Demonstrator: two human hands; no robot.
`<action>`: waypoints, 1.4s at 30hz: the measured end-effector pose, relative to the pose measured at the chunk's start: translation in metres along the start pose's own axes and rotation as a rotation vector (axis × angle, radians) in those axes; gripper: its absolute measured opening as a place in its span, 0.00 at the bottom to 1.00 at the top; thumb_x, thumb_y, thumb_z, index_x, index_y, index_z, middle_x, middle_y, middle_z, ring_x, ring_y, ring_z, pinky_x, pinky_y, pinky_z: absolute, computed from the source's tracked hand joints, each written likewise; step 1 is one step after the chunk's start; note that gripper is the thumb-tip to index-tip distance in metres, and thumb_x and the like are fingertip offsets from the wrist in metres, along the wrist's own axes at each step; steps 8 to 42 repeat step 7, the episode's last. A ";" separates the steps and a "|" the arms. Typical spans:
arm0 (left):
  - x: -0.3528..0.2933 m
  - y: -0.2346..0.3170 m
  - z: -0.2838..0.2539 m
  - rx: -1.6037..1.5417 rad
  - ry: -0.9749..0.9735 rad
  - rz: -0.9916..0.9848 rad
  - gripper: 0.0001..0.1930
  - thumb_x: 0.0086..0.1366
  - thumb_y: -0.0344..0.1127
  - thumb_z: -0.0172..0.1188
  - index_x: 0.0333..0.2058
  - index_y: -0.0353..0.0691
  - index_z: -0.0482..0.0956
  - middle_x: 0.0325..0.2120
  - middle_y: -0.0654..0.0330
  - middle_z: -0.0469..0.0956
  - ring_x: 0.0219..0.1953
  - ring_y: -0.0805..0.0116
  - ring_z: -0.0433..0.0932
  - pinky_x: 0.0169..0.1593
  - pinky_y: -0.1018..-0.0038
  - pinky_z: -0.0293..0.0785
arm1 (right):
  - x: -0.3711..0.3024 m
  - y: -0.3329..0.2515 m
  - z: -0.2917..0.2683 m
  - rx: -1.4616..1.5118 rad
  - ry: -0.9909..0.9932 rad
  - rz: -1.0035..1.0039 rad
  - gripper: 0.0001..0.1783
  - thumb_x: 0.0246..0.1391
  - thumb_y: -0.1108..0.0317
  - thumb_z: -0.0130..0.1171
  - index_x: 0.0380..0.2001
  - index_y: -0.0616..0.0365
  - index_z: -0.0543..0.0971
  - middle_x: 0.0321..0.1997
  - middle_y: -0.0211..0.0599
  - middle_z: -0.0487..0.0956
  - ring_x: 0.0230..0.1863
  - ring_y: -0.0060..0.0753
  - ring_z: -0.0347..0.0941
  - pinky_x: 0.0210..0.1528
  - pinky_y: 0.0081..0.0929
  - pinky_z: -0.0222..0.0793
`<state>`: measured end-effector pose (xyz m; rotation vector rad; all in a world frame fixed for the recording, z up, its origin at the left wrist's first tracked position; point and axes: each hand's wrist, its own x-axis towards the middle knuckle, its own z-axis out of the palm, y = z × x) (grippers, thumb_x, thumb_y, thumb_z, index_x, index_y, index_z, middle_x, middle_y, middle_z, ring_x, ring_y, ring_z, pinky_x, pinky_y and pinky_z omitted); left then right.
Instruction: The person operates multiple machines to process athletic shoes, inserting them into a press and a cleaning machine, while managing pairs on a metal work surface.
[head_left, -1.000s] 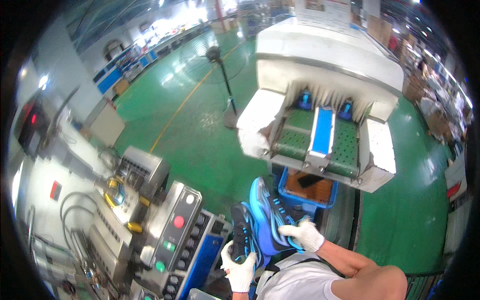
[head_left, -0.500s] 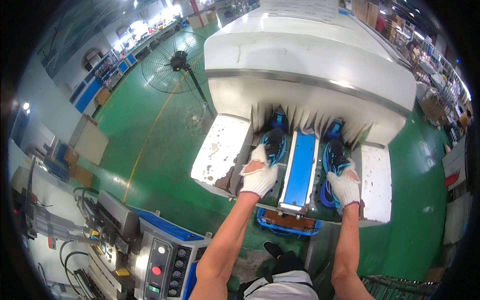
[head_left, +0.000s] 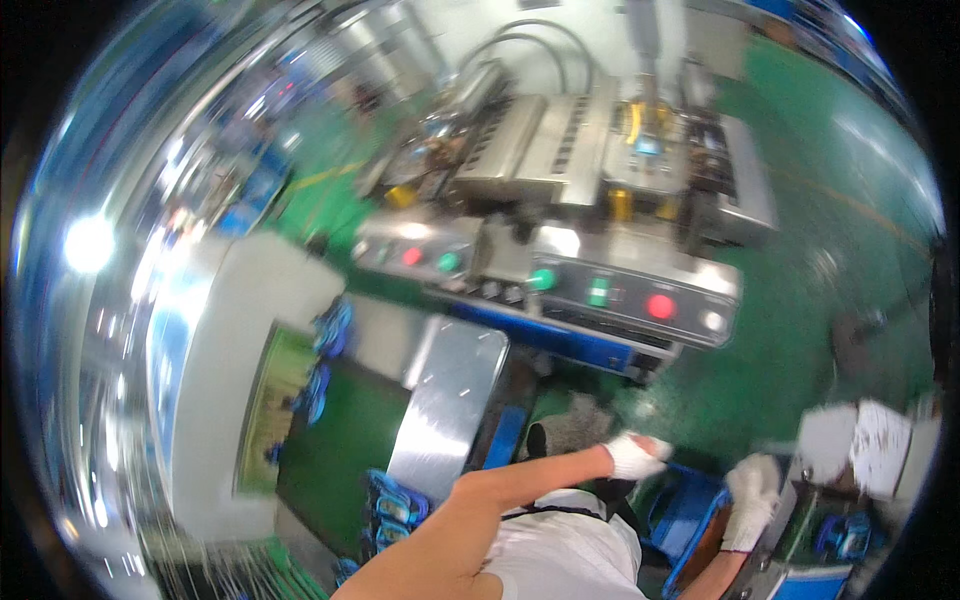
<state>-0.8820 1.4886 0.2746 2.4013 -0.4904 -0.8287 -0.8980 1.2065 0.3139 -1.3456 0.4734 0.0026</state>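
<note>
My left hand (head_left: pixel 637 455), in a white glove with bare skin showing near the fingers, hangs in front of my body. Nothing can be made out in it, and motion blurs its fingers. My right hand (head_left: pixel 751 495), also gloved, is beside a blue crate (head_left: pixel 688 530) and the white machine at the right. Blur hides how its fingers are set. A dark and blue shoe (head_left: pixel 845 536) lies on that machine, past my right hand. More blue shoes (head_left: pixel 398 505) stand at the lower left, beyond my left forearm.
Ahead stands a metal press machine with a control panel (head_left: pixel 640 288) of coloured buttons. A shiny metal plate (head_left: pixel 447 400) juts out at the left. Further left, a white machine (head_left: pixel 215 390) has blue shoes (head_left: pixel 318 390) at its opening. The floor is green.
My view has swung left, from the white machine to the press. Both hands have come off the two shoes they held at the machine's mouth.
</note>
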 end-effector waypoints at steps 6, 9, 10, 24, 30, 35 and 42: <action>-0.317 -0.338 0.050 -0.154 0.603 -1.066 0.23 0.69 0.50 0.52 0.50 0.36 0.78 0.45 0.44 0.83 0.44 0.40 0.84 0.50 0.48 0.78 | 0.048 0.092 0.153 -0.587 -0.615 0.030 0.35 0.62 0.70 0.64 0.70 0.62 0.63 0.67 0.56 0.72 0.62 0.42 0.74 0.56 0.33 0.78; -0.389 -0.371 0.080 -0.173 0.691 -1.249 0.24 0.69 0.49 0.53 0.54 0.35 0.76 0.47 0.44 0.83 0.44 0.38 0.84 0.51 0.46 0.78 | 0.042 0.098 0.190 -0.632 -0.617 0.184 0.38 0.62 0.67 0.65 0.71 0.61 0.62 0.69 0.55 0.70 0.65 0.44 0.72 0.60 0.39 0.75; -0.389 -0.371 0.080 -0.173 0.691 -1.249 0.24 0.69 0.49 0.53 0.54 0.35 0.76 0.47 0.44 0.83 0.44 0.38 0.84 0.51 0.46 0.78 | 0.042 0.098 0.190 -0.632 -0.617 0.184 0.38 0.62 0.67 0.65 0.71 0.61 0.62 0.69 0.55 0.70 0.65 0.44 0.72 0.60 0.39 0.75; -0.389 -0.371 0.080 -0.173 0.691 -1.249 0.24 0.69 0.49 0.53 0.54 0.35 0.76 0.47 0.44 0.83 0.44 0.38 0.84 0.51 0.46 0.78 | 0.042 0.098 0.190 -0.632 -0.617 0.184 0.38 0.62 0.67 0.65 0.71 0.61 0.62 0.69 0.55 0.70 0.65 0.44 0.72 0.60 0.39 0.75; -0.389 -0.371 0.080 -0.173 0.691 -1.249 0.24 0.69 0.49 0.53 0.54 0.35 0.76 0.47 0.44 0.83 0.44 0.38 0.84 0.51 0.46 0.78 | 0.042 0.098 0.190 -0.632 -0.617 0.184 0.38 0.62 0.67 0.65 0.71 0.61 0.62 0.69 0.55 0.70 0.65 0.44 0.72 0.60 0.39 0.75; -0.389 -0.371 0.080 -0.173 0.691 -1.249 0.24 0.69 0.49 0.53 0.54 0.35 0.76 0.47 0.44 0.83 0.44 0.38 0.84 0.51 0.46 0.78 | 0.042 0.098 0.190 -0.632 -0.617 0.184 0.38 0.62 0.67 0.65 0.71 0.61 0.62 0.69 0.55 0.70 0.65 0.44 0.72 0.60 0.39 0.75; -0.389 -0.371 0.080 -0.173 0.691 -1.249 0.24 0.69 0.49 0.53 0.54 0.35 0.76 0.47 0.44 0.83 0.44 0.38 0.84 0.51 0.46 0.78 | 0.042 0.098 0.190 -0.632 -0.617 0.184 0.38 0.62 0.67 0.65 0.71 0.61 0.62 0.69 0.55 0.70 0.65 0.44 0.72 0.60 0.39 0.75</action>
